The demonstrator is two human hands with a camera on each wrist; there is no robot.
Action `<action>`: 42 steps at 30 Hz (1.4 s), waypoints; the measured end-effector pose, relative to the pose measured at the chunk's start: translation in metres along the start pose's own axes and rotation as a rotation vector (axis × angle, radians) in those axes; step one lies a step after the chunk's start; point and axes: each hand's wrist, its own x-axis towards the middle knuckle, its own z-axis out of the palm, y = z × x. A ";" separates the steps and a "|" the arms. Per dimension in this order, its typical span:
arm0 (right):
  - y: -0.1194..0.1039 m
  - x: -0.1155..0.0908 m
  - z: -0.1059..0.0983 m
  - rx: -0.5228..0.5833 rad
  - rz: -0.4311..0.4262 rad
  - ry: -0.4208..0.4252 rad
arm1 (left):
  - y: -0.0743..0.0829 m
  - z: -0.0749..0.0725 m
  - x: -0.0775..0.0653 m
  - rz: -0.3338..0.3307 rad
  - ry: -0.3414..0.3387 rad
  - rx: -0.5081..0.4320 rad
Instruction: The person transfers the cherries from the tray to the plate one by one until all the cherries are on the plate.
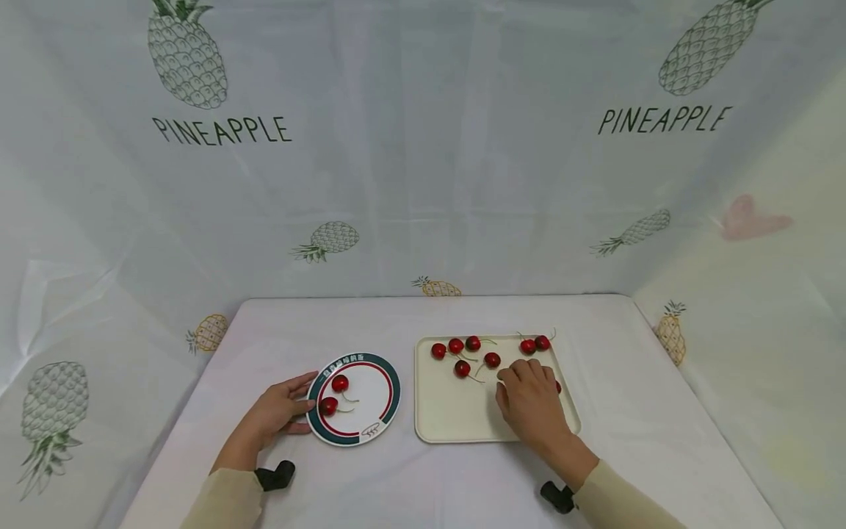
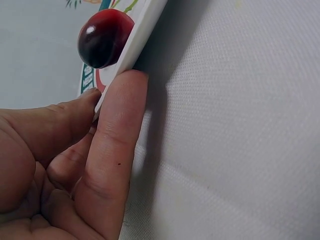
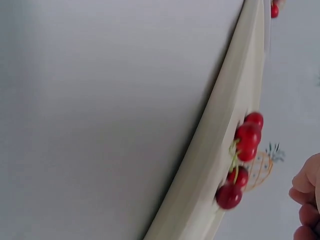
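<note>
My left hand [image 1: 280, 408] pinches the left rim of a round white plate [image 1: 377, 397] with a dark green border. In the left wrist view the thumb lies on the upper side, a finger [image 2: 117, 130] beneath. On the plate are two red cherries with stems, one nearer the rim [image 1: 329, 406] and one farther back [image 1: 340, 383]. Over the right part of a cream tray [image 1: 456, 422] is my right hand [image 1: 532, 400], fingers bent downward. Whether anything is between its fingertips is hidden. A cherry [image 1: 558, 387] shows partly beside that hand.
Several cherries lie toward the tray's back, among them a front one [image 1: 462, 368] and one by the right corner [image 1: 543, 342]. The tray has a raised rim [image 3: 220, 125]. A white cloth [image 1: 370, 485] covers the table; a pineapple-print curtain [image 1: 436, 184] hangs behind.
</note>
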 end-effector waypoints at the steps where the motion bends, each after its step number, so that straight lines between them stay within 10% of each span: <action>1: 0.003 -0.003 -0.002 -0.005 0.010 0.006 | 0.000 0.000 0.000 0.004 -0.002 0.003; 25: 0.050 -0.066 -0.024 -0.049 0.326 0.022 | -0.004 0.001 -0.001 0.005 0.006 -0.002; 42: 0.049 -0.062 -0.017 -0.063 0.189 -0.079 | 0.002 0.000 -0.002 0.010 0.002 -0.003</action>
